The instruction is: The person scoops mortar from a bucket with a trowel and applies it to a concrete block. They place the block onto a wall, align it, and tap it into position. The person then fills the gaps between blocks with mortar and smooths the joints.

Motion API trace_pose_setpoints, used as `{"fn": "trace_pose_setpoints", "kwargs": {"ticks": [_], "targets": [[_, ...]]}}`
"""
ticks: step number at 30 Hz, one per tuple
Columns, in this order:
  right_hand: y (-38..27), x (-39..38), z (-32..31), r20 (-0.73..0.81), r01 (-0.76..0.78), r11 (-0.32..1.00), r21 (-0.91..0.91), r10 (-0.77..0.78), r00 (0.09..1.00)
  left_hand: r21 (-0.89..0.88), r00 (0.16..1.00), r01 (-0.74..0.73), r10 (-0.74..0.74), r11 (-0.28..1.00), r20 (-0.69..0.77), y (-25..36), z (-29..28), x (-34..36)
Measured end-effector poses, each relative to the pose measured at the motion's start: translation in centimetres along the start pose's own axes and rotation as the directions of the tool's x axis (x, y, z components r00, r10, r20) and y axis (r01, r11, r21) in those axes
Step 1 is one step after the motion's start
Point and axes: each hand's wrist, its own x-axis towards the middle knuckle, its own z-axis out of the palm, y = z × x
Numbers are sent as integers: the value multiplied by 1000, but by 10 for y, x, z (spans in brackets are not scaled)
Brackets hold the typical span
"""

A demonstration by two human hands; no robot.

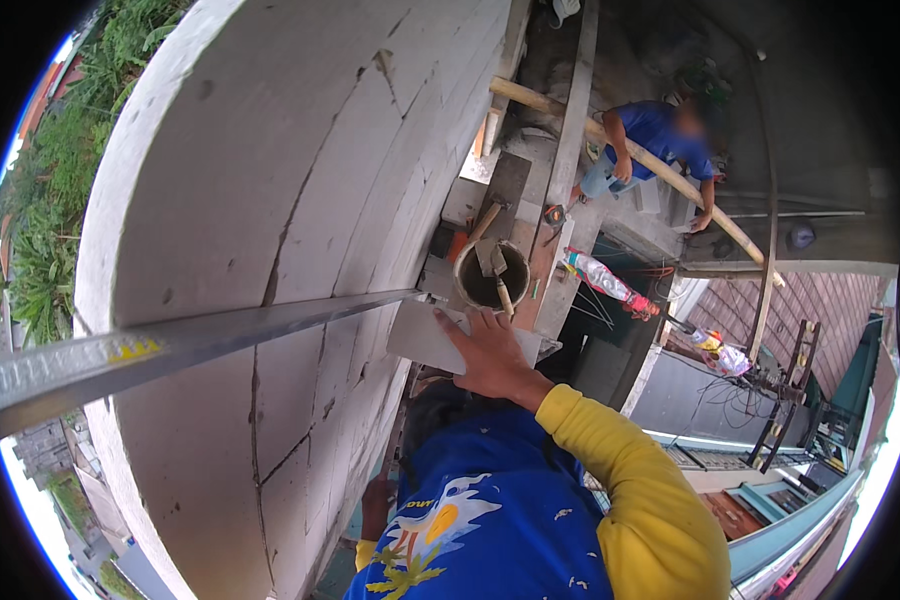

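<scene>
My right hand (492, 360), in a yellow sleeve, lies with fingers stretched and thumb spread on a flat light grey block (420, 340). Just beyond its fingertips stands a round bucket (460, 272) with a trowel (504, 292) resting across its top. A hammer (486, 221) lies behind the bucket, and an orange and black tape measure (554, 214) is to its right. Low beside the wall is my left hand (377, 504), in shadow and partly covered by my body; its fingers cannot be made out.
A tall pale block wall (200, 220) with dark joints fills the left. A long metal straightedge (220, 325) crosses it. Beyond a slanting wooden pole (660, 170), a co-worker in a blue shirt (645, 130) crouches near blocks. Wrapped cables (620, 288) hang at right beside a drop.
</scene>
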Motion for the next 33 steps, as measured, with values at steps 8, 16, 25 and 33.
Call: {"fn": "trace_pose_setpoints", "kwargs": {"ticks": [8,16,25,33], "targets": [[133,-22,2,-14,-409,703,581,512,859,-29,839,-278,258,960,479,206,178,106],[215,-7,33,248,-361,112,926,540,804,-21,744,214,-148,977,651,211,259,226],[346,64,189,308,-194,-310,931,382,871,-100,890,120,-62,988,452,246,324,286],[619,205,275,-320,-795,544,269,829,459,-138,938,67,-15,988,347,222,346,392]]}}
